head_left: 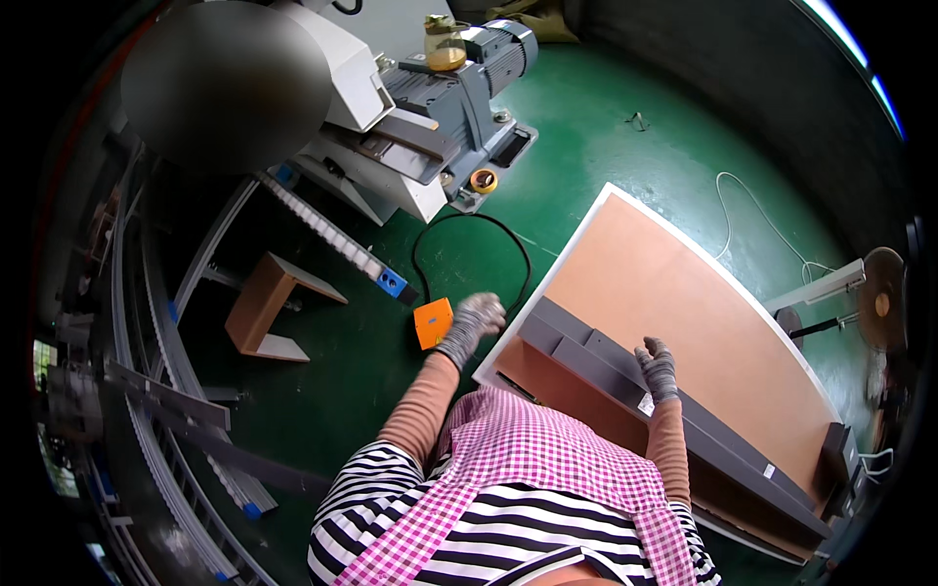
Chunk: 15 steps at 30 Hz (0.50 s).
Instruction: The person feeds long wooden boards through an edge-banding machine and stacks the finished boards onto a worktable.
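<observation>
My left hand (pixel 476 320), in a grey knitted glove, hangs beside the left corner of a table (pixel 674 264) with a tan top and white rim. Its fingers curl inward, and nothing shows in them. My right hand (pixel 657 371), gloved alike, is over a long dark grey metal profile (pixel 723 437) lying along the table's near side. Its fingers are slightly apart and point toward the far edge of the profile. Whether they touch the metal is hard to tell. Small white labels mark the profile, and a shorter grey piece (pixel 596 363) lies against its left end.
An orange foot pedal (pixel 433 323) with a black cable stands on the green floor. Ahead is a grey machine with a motor (pixel 503 54) and a jar (pixel 445 44). A roller rail (pixel 322 230), an open wooden box (pixel 262 303) and metal rails (pixel 161 391) occupy the left.
</observation>
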Each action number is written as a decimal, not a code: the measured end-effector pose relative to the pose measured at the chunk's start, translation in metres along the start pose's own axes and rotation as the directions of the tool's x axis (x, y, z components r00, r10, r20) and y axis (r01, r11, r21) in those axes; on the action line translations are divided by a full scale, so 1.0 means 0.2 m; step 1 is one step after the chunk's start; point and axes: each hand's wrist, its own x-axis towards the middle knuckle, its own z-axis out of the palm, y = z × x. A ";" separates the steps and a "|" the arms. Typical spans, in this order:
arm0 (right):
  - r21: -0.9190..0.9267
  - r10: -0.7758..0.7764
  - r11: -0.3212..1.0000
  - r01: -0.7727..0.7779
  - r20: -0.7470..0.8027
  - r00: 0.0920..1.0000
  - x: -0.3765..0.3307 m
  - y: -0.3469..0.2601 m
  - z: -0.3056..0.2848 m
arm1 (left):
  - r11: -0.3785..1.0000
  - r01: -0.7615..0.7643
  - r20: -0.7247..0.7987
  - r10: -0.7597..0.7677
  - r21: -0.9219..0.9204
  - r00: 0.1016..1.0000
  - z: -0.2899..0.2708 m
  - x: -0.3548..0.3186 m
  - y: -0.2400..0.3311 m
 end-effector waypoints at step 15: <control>0.839 -0.090 0.188 -0.510 0.532 0.842 0.61 -1.22 0.71 | 0.755 -0.523 0.246 0.462 0.395 0.852 -0.02 -0.04 0.00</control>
